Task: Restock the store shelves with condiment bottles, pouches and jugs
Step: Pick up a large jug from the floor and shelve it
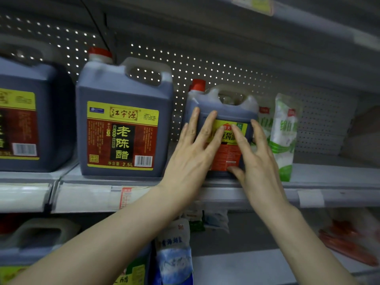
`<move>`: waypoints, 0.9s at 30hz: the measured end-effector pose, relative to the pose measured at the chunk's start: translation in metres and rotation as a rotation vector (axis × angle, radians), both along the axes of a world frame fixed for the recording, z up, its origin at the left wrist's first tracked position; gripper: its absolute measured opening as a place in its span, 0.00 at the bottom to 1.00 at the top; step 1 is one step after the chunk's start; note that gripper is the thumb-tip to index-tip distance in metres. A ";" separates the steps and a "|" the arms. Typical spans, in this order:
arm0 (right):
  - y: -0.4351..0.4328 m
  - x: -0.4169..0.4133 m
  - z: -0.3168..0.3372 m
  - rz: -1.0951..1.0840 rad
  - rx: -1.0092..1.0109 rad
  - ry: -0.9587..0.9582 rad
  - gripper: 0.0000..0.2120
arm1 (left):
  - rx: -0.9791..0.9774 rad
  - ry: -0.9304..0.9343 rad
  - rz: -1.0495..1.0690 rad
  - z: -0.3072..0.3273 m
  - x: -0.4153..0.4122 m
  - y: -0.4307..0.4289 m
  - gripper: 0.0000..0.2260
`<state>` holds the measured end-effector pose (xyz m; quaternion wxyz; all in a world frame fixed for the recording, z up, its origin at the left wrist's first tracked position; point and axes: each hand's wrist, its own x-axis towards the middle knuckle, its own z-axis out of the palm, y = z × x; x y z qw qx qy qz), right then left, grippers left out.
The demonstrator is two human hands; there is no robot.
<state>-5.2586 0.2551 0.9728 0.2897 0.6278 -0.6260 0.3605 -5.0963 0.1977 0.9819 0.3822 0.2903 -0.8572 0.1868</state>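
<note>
A small dark soy sauce jug point(226, 108) with a red cap stands on the grey shelf point(329, 177), right of a large 2.5L vinegar jug point(123, 128). My left hand point(191, 153) lies flat on the small jug's front, fingers straight and spread. My right hand point(255, 157) presses its label and right side, fingers straight, thumb low at the base. Two white and green pouches point(283, 136) stand just right of the jug.
Another large vinegar jug point(22, 120) stands at far left. The shelf below holds a blue and white pouch point(174, 254), a jug point(37, 237) and red packets point(347, 243). A perforated back panel point(216, 70) closes the shelf. Bare shelf lies right of the pouches.
</note>
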 end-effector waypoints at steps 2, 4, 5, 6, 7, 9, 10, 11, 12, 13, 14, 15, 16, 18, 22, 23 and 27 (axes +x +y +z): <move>-0.001 -0.001 -0.001 -0.001 0.024 -0.025 0.49 | 0.021 0.028 -0.009 -0.001 0.001 0.001 0.33; -0.002 -0.002 0.000 0.009 0.043 -0.045 0.50 | 0.043 0.043 -0.010 -0.001 0.000 0.002 0.33; -0.003 -0.003 0.001 0.020 0.051 -0.052 0.50 | 0.052 0.037 -0.005 -0.001 0.000 0.001 0.33; -0.004 -0.003 0.003 0.030 0.058 -0.055 0.51 | 0.058 0.030 -0.001 0.000 0.000 0.000 0.33; -0.007 -0.003 0.004 0.033 0.065 -0.054 0.51 | 0.061 0.022 0.002 0.001 0.000 -0.001 0.33; -0.011 -0.004 0.004 0.020 0.085 -0.057 0.51 | 0.053 -0.001 0.021 0.003 0.000 -0.004 0.32; -0.014 -0.004 0.004 0.015 0.092 -0.060 0.51 | 0.046 -0.017 0.046 0.004 -0.001 -0.005 0.32; -0.016 -0.005 0.004 0.009 0.094 -0.063 0.51 | 0.045 -0.034 0.071 0.003 -0.002 -0.006 0.31; -0.018 -0.006 0.004 0.005 0.091 -0.066 0.51 | 0.045 -0.044 0.093 0.003 -0.004 -0.007 0.31; -0.021 -0.006 0.004 0.000 0.089 -0.070 0.51 | 0.045 -0.050 0.111 0.003 -0.005 -0.009 0.31; -0.024 -0.006 0.005 -0.006 0.089 -0.073 0.50 | 0.040 -0.058 0.130 0.004 -0.006 -0.011 0.31; -0.027 -0.005 0.006 -0.012 0.091 -0.075 0.50 | 0.034 -0.068 0.148 0.004 -0.007 -0.013 0.30; -0.030 -0.005 0.006 -0.017 0.094 -0.080 0.50 | 0.032 -0.080 0.164 0.004 -0.008 -0.016 0.29; -0.033 -0.005 0.006 -0.027 0.101 -0.097 0.49 | 0.040 -0.098 0.191 0.006 -0.010 -0.019 0.30; -0.033 -0.007 0.004 -0.049 0.097 -0.093 0.48 | 0.058 -0.129 0.210 0.008 -0.015 -0.018 0.29; -0.032 -0.008 0.004 -0.057 0.094 -0.094 0.48 | 0.059 -0.140 0.205 0.007 -0.016 -0.017 0.29; -0.032 -0.006 0.004 -0.085 0.086 -0.100 0.48 | 0.078 -0.180 0.181 0.001 -0.009 -0.012 0.28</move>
